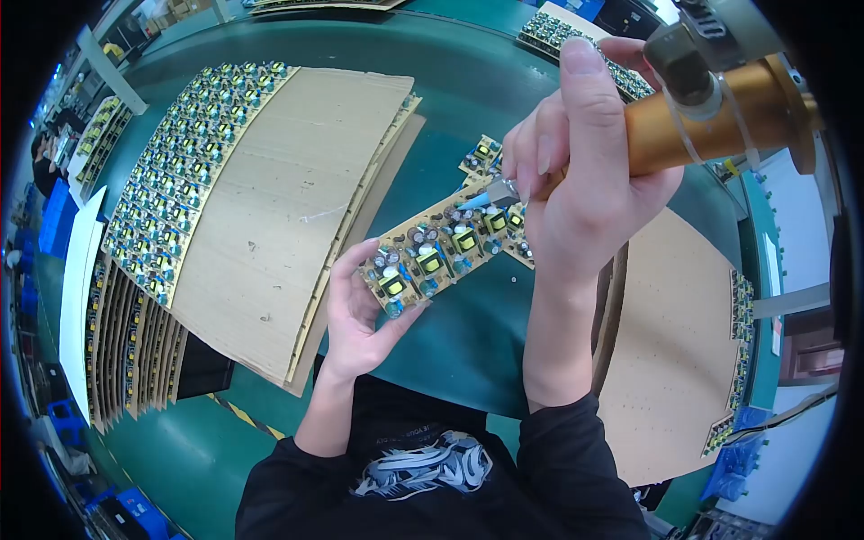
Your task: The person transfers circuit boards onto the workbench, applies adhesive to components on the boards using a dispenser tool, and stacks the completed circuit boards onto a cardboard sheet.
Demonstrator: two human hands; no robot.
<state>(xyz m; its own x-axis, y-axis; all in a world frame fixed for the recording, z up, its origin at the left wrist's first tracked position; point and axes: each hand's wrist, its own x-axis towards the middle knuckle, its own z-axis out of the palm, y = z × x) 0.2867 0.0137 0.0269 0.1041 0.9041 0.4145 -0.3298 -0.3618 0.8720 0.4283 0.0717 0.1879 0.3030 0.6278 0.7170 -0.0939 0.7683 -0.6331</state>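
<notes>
My left hand grips the near left end of a strip of circuit boards, thumb along one edge and fingers round the other. The strip carries yellow-and-black transformers, capacitors and coils, and lies tilted in front of me. My right hand is closed round a glue dispensing gun with a bronze-coloured cylinder body, thumb up along it. The gun's blue nozzle points down at components near the middle of the strip; whether it touches them I cannot tell. More boards lie just beyond, partly behind the strip.
To the left, cardboard sheets are stacked with rows of circuit boards on top. Another cardboard sheet with boards along its edge lies right. More boards stand at the back of the green table. Cardboard layers are stacked lower left.
</notes>
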